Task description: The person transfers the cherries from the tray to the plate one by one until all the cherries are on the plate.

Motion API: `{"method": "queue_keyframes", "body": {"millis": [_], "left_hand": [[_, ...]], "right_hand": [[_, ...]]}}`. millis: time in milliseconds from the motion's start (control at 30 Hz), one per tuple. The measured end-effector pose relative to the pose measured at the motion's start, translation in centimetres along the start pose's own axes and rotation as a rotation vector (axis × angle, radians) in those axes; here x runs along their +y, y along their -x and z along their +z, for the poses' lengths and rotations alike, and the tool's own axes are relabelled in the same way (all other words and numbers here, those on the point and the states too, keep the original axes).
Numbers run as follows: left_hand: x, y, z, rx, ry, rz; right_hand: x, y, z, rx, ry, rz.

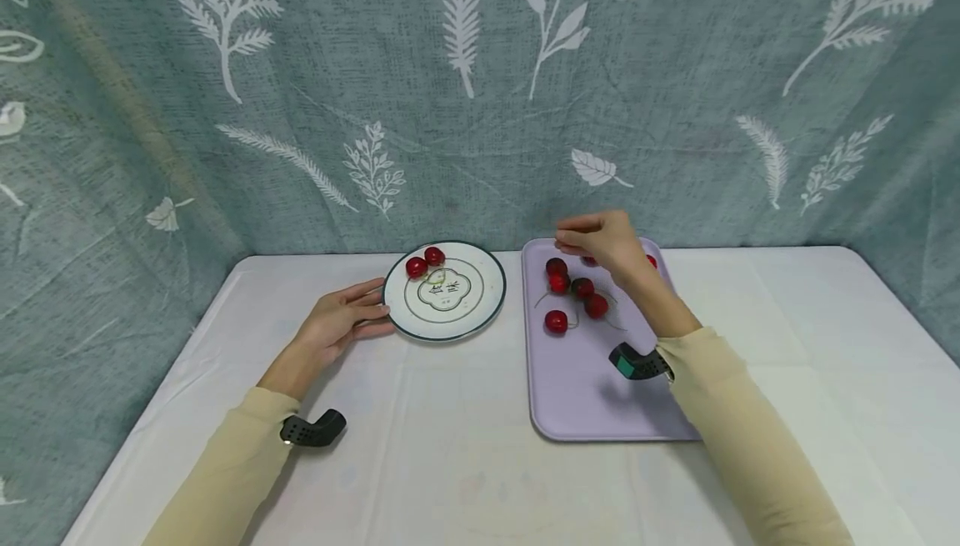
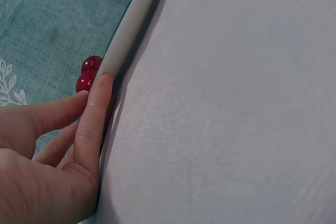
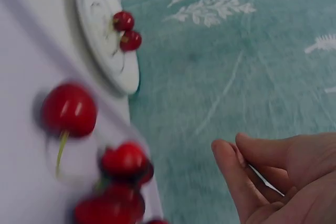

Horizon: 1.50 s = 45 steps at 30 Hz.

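Note:
My left hand (image 1: 337, 319) holds the rim of a white plate (image 1: 480, 296) with a dark edge, thumb and fingers on either side of it. Two red cherries (image 1: 425, 262) lie on the plate near its far left. Over the far part of a lilac tray (image 1: 585, 396) hovers my right hand (image 1: 603, 239), its thumb and fingertips close together. Nothing shows between them in the right wrist view. Several cherries with stems (image 1: 577, 288) lie on the tray below and beside this hand; the forearm covers part of it.
White cloth (image 1: 450, 463) covers the table. Behind it hangs a green-blue curtain (image 1: 480, 154) with white leaf prints, close to the table's far edge. Plate and tray stand side by side with a narrow strip of cloth between them.

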State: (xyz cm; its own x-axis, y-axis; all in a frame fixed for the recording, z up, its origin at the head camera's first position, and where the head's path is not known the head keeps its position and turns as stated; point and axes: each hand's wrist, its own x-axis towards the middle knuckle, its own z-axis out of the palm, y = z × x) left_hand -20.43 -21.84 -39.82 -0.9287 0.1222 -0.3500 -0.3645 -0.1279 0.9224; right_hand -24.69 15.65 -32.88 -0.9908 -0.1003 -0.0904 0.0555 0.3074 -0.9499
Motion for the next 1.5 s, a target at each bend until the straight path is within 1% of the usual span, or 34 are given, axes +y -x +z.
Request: {"method": "queue_keyframes", "body": {"millis": [133,167,233,300,400,467,600,700,767,933,1000,1133,1233,1500], "left_hand": [[0.1,0.0,-0.1,0.003,-0.004,-0.006],[0.1,0.0,-0.1,0.005,-0.007,-0.007],[0.2,0.0,-0.1,0.008,-0.011,-0.009],[0.2,0.0,-0.1,0.008,-0.013,-0.012],[0.2,0.0,0.1,0.012,-0.013,-0.016],[0.1,0.0,0.1,0.017,-0.013,-0.019],[0.2,0.0,0.1,0.015,-0.009,-0.019],[0.2,0.0,0.2,0.014,-0.005,-0.02],[0.3,0.0,0.3,0.018,-0.002,-0.021],[0.2,0.0,0.3,0.025,-0.003,-0.022],[0.1,0.0,0.2,0.024,-0.005,-0.02],[0.1,0.0,0.1,0.021,-0.008,-0.019],[0.1,0.0,0.1,0.015,-0.002,-0.017],[0.3,0.1,0.1,0.014,-0.012,-0.013]], "right_hand": [[1.3,0.7,-2.0,0.005,0.034,0.028],[1.7,0.8,-2.6,0.0,0.016,0.037],[2.4,1.0,-3.7,-0.037,-0.064,0.047],[3.0,1.2,-4.9,-0.079,-0.18,0.076],[3.8,1.6,-6.5,-0.121,-0.337,0.122],[4.3,1.9,-7.3,-0.124,-0.389,0.144],[5.3,2.4,-8.5,-0.122,-0.4,0.158],[5.9,2.8,-9.3,-0.125,-0.383,0.163],[6.2,3.1,-9.7,-0.132,-0.35,0.166],[6.4,3.6,-10.4,-0.147,-0.139,0.155],[6.4,3.6,-10.5,-0.157,-0.049,0.165],[6.5,3.7,-10.3,-0.192,0.073,0.19],[6.7,3.7,-10.1,-0.196,0.111,0.2],[7.0,3.5,-10.0,-0.198,0.141,0.245]]}}
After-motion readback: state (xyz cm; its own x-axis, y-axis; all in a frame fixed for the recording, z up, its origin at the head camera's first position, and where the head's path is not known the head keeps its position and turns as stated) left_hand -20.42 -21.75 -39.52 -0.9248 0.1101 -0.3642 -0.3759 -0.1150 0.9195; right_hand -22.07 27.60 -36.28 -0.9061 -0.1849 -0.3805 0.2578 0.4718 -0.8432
